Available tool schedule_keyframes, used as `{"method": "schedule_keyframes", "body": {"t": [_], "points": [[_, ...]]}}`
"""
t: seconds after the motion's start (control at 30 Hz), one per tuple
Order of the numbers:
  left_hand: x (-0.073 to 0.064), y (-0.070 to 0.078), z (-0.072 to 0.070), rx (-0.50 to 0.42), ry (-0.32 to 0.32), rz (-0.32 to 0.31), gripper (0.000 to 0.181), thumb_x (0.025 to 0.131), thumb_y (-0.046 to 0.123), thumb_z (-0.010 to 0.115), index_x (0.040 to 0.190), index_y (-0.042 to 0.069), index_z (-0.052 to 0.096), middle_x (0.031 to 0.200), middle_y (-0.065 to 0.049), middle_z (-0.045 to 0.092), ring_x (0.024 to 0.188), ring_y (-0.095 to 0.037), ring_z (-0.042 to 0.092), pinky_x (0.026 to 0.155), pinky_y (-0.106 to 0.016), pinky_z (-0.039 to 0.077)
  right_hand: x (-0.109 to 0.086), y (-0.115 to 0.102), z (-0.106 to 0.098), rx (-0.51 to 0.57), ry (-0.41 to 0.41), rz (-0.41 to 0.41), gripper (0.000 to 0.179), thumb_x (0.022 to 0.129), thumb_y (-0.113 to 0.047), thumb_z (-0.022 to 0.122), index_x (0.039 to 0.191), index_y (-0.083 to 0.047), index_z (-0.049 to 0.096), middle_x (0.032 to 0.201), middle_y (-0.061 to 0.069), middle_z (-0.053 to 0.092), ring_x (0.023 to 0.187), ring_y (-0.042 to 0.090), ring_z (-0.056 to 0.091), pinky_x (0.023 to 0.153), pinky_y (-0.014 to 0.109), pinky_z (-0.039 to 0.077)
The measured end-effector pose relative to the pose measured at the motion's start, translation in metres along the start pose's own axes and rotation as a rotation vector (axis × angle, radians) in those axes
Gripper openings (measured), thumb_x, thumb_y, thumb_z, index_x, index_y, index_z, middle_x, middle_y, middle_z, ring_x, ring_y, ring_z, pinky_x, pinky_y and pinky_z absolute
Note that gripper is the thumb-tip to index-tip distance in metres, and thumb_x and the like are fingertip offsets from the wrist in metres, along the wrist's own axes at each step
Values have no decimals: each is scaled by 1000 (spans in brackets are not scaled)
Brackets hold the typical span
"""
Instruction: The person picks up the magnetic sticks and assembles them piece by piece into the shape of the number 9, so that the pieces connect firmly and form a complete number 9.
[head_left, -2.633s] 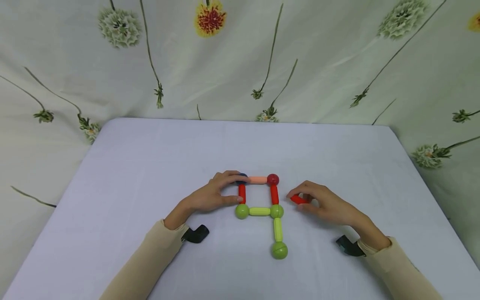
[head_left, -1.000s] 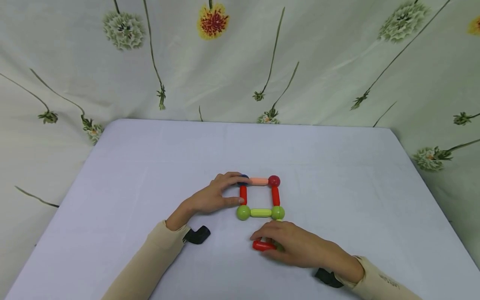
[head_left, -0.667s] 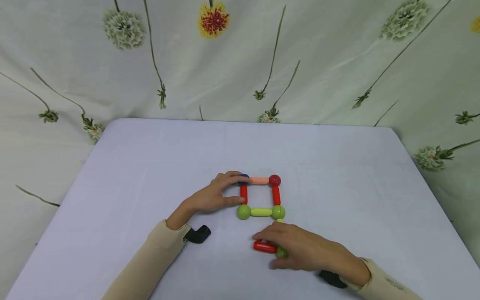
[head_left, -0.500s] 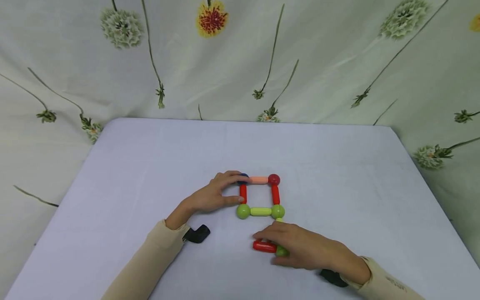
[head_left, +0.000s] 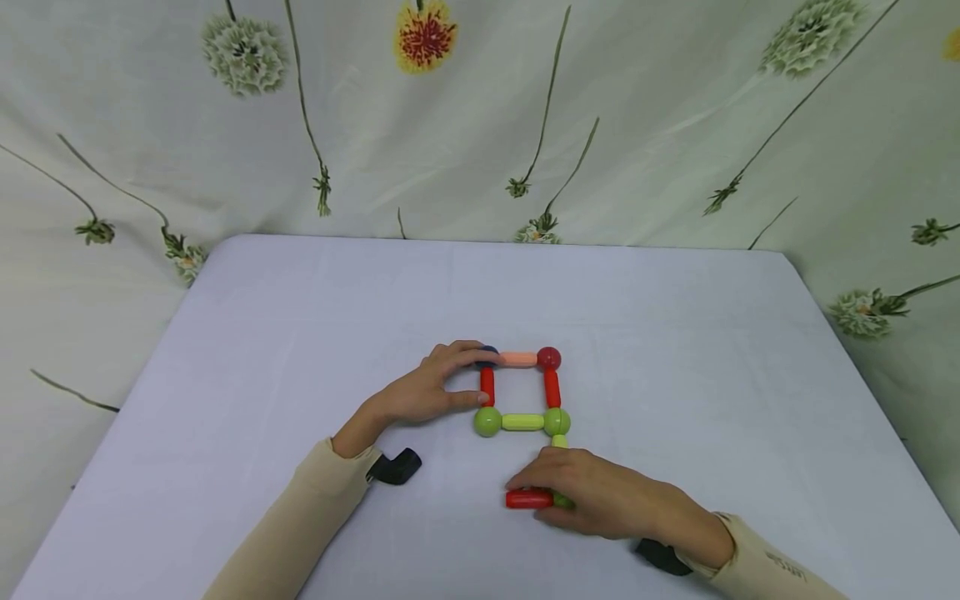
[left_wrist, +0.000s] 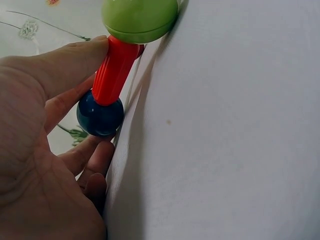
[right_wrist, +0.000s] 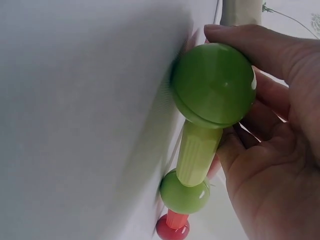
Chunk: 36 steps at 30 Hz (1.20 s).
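Magnetic rods and balls form a square on the table. My left hand (head_left: 423, 387) holds its left side, thumb on a red rod (left_wrist: 117, 70) and fingers round the blue ball (left_wrist: 99, 116). A peach rod (head_left: 519, 359), a red ball (head_left: 549, 358), another red rod (head_left: 552, 388), two green balls and a yellow-green rod (head_left: 522, 422) make up the rest. From the near right corner a second yellow-green rod (right_wrist: 199, 152) runs to the lower green ball (right_wrist: 215, 82). There my right hand (head_left: 600, 492), partly hiding that ball, pinches a red rod (head_left: 528, 499) lying against it, pointing left.
A white cloth covers the table (head_left: 300, 317). Behind it hangs a flower-printed curtain (head_left: 645, 167). A black wrist camera (head_left: 396, 467) sits at the left sleeve, another (head_left: 663, 557) at the right one.
The right hand has carried the red rod from right of the square to the lower green ball. Its fingers loosened there, then closed in again. The left hand has stayed put.
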<state>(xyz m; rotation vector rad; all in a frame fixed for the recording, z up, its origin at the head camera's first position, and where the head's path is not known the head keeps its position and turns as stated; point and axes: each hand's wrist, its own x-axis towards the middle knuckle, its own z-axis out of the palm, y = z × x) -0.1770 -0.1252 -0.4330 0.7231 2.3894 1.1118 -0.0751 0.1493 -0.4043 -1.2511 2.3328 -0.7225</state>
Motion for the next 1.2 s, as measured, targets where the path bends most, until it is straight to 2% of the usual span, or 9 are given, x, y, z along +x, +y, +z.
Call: {"method": "schedule_keyframes", "body": {"t": [0.37,0.9,1.2], "points": [[0,2,1,-2,-1,-5,53,92,34,71,142,34,54,157,-4,35,142,-31,29,110,-63,32,2,2,5,11,27,-1,38,91,-11,73,128,-17,67,115,-10,69,101,1,58,86,17,51],[0,2,1,10,7,5,53,93,32,71,143,34,53,158,-4,35,140,-31,31,110,-60,33,4,5,7,-3,51,-22,35,92,-13,73,126,-19,68,114,-11,70,102,2,59,89,18,51],[0,1,-4,-12,-6,27,57,94,31,70,147,31,49,158,-5,34,140,-31,31,110,-58,35,2,3,4,-3,81,-2,35,91,-17,74,126,-18,68,117,-11,69,105,3,60,90,20,52]]}}
